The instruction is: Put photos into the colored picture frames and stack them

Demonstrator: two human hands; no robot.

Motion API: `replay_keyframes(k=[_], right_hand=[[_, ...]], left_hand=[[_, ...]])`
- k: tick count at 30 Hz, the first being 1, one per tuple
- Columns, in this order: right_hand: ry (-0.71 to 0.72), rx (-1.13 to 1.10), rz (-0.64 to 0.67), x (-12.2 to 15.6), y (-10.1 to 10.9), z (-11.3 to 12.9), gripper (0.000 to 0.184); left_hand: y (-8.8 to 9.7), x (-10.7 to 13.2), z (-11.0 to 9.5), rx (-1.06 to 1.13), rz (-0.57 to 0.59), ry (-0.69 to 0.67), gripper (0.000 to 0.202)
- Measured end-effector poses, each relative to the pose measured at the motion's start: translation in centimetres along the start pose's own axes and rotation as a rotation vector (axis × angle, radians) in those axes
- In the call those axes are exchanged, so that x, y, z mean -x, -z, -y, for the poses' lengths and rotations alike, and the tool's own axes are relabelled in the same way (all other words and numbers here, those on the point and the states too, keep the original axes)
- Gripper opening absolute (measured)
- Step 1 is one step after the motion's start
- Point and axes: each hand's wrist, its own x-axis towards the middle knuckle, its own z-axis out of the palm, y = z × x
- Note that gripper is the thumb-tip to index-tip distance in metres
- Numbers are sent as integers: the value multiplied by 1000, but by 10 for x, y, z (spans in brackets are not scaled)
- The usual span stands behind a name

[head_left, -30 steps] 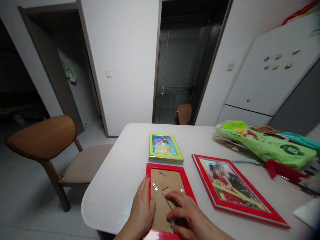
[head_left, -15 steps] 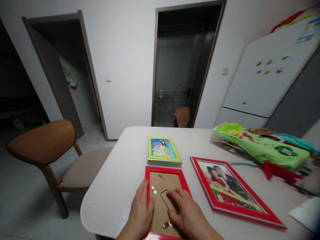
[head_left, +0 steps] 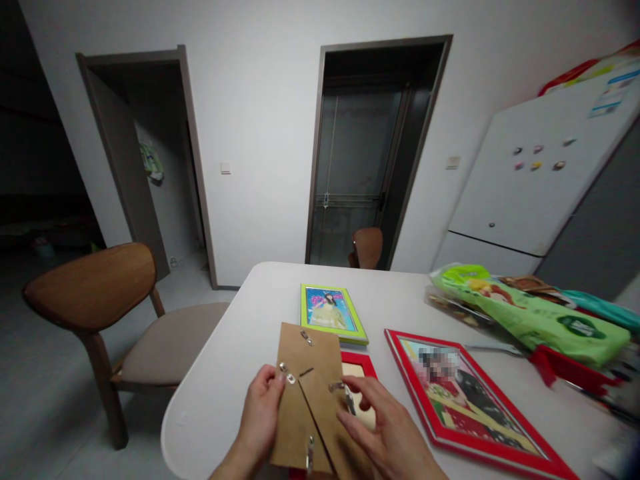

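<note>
A brown picture-frame backing board (head_left: 300, 413) with several metal clips is raised and tilted above a red picture frame (head_left: 357, 363). My left hand (head_left: 260, 407) is closed on the board's left edge, thumb on its face beside a clip. My right hand (head_left: 383, 423) is at the right edge, thumb and fingertips around a metal clip (head_left: 350, 400) there. A dark slit and a short dark mark cross the board. Part of the red frame shows behind it with a pale sheet inside; the rest is hidden by the board and my right hand.
A lime-green framed picture (head_left: 330, 310) lies just beyond the board. To the right lies a larger red framed picture (head_left: 465, 393). A green package (head_left: 555, 320) and a red item (head_left: 565, 370) crowd the white table's (head_left: 215, 380) right side. A wooden chair (head_left: 95, 287) stands left.
The backing board has come up out of the red frame and now tilts in my hands. My left hand has moved left and my right hand has shifted to the board's right edge.
</note>
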Motion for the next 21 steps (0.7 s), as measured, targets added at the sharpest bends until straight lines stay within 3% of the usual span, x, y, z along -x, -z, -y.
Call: replay_keyframes(k=[5,9,14,18,21], right_hand=[[-207,189,-68,2,-1,-51,45],[-250,223,-12,-1,-4,-64,51],[-322,79,-50,-7,2,-54,54],[-513,-538,-30,-2,13,-44,65],[-591,-920,18,6,19,-38,73]], left_hand=[[65,-7,6,-53,-41,93,30],[93,-9,15,-178,-68,117,29],[97,-12,19,-409,-127,38,39],[86,-14,23,-576,-198,-98,47],[67,-11,21,-669,-201,-219,48]])
